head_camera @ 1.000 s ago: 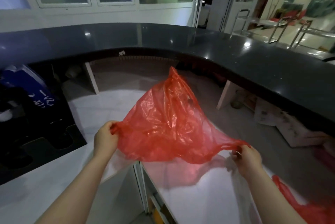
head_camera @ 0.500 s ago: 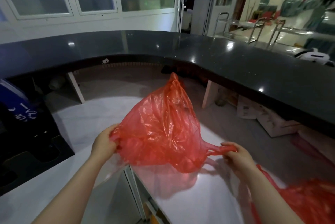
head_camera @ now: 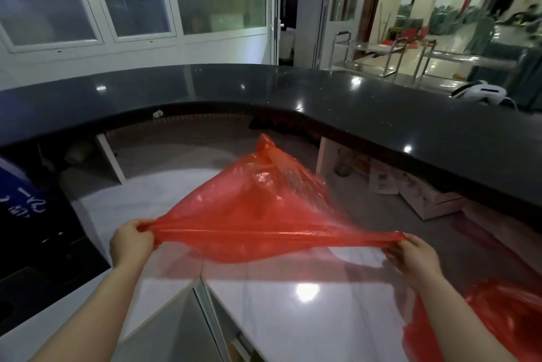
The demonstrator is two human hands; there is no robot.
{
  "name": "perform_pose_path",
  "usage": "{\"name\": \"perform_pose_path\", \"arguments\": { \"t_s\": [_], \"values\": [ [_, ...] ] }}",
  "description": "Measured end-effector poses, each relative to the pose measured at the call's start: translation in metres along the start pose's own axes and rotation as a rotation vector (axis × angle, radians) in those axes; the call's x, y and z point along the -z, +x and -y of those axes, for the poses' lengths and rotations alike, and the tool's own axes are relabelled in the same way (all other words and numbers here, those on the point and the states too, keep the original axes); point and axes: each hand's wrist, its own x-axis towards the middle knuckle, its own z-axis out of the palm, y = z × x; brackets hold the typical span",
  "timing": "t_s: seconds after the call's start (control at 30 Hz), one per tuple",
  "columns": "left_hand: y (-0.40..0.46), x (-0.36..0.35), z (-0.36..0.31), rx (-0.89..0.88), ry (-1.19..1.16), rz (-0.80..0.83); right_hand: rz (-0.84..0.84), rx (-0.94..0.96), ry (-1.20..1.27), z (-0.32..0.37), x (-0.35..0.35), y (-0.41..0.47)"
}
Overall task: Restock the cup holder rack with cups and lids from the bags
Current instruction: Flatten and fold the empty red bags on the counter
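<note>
A thin red plastic bag (head_camera: 258, 215) hangs stretched wide above the white counter (head_camera: 308, 317). It looks limp, and no cups or lids show in it. My left hand (head_camera: 132, 241) grips the bag's left corner, and my right hand (head_camera: 416, 256) grips its right corner, pulling the edge taut between them. A second red bag (head_camera: 504, 314) lies crumpled on the counter at the lower right, partly behind my right forearm. The black cup holder rack (head_camera: 44, 247) sits at the left edge, with dark round openings.
A curved black countertop (head_camera: 381, 127) runs across the back and right, higher than the white counter. Cardboard boxes (head_camera: 425, 197) sit under it on the right. A gap (head_camera: 205, 317) splits the white counter in front of me. Metal trolleys (head_camera: 381, 59) stand beyond.
My hands have moved apart, stretching the bag's near edge into a taut line. The bag now lies flatter and lower. The camera view shifted slightly to the right.
</note>
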Motion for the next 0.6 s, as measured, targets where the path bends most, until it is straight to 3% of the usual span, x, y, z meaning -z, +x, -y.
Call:
{"name": "perform_pose_path", "arguments": {
  "t_s": [0.2,0.37,0.6],
  "values": [
    [-0.021,-0.014,-0.003,0.134,-0.228,0.082,-0.114,0.080,-0.263,-0.002,0.004,0.003],
    [-0.039,-0.012,-0.004,0.003,-0.355,0.235,-0.014,0.149,-0.262,-0.009,0.004,-0.007],
    [-0.030,-0.006,-0.038,-0.048,-0.637,0.285,0.068,0.102,0.067,0.011,-0.009,-0.022]
  ]
}}
